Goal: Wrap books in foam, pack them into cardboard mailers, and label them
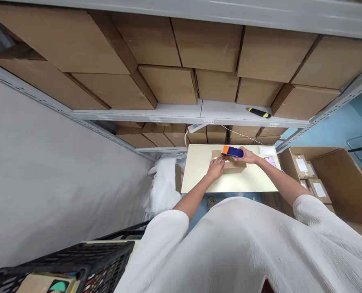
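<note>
A small brown cardboard box (pixel 234 167) lies on the pale yellow table (pixel 196 179) in front of me. My right hand (pixel 246 156) is closed around a blue and orange tape dispenser (pixel 234 152), held over the top of the box. My left hand (pixel 216 167) rests on the left part of the box top, its fingers laid out over the cardboard. Shiny clear tape (pixel 227 161) shows on the box between my hands. The dispenser and my fingers cover part of the box top.
A phone (pixel 270 161) and a white pad (pixel 267 150) lie at the table's right. Beyond it stands a large open carton (pixel 336 179) with labelled boxes. Shelves of cartons (pixel 211 44) rise ahead, holding a utility knife (pixel 259 112). A black crate (pixel 67 260) sits lower left.
</note>
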`<state>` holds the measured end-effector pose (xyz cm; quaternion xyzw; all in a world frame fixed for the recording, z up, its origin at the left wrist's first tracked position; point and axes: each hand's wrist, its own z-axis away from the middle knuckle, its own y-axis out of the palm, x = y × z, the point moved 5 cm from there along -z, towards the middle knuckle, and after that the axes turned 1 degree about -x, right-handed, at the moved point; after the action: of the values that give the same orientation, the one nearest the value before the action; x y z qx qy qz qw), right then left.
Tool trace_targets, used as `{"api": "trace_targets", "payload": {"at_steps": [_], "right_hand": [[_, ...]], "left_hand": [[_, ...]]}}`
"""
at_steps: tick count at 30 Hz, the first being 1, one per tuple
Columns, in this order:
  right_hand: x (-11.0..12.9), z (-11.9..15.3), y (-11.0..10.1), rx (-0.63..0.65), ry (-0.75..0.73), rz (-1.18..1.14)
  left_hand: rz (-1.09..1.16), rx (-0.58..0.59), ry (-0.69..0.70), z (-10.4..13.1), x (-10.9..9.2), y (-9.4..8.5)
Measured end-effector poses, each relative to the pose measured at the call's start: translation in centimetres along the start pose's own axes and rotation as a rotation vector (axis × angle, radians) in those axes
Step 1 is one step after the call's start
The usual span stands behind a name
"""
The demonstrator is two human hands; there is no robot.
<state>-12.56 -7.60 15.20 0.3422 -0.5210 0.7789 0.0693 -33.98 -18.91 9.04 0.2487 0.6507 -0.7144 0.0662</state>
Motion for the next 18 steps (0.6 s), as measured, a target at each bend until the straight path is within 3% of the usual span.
{"api": "trace_targets", "payload": {"at_steps": [5,9,13,16,18], "right_hand": [[-0.8,-0.1,-0.3,0.031,-0.008,0.149],[-1.9,0.4,-0.8,0.043,-0.049,0.131],[-2.9,1.2,-1.0,0.037,-0.051,0.028],[-3.4,1.6,-0.8,0.020,-0.046,-0.020],[-3.6,1.7,-0.7,0.009,-0.040,-0.051]], "left_hand": [[0.016,0.031,0.013,-0.1,0.2,-0.4],[0.113,0.018,-0.040,-0.4,0.7,-1.0],[0.363,-0.078,-0.202,-1.3,1.5,-2.0],[0.654,-0.176,-0.378,-2.3,1.8,-2.7],[0.875,-0.174,-0.497,-3.0,1.6,-2.7]]}}
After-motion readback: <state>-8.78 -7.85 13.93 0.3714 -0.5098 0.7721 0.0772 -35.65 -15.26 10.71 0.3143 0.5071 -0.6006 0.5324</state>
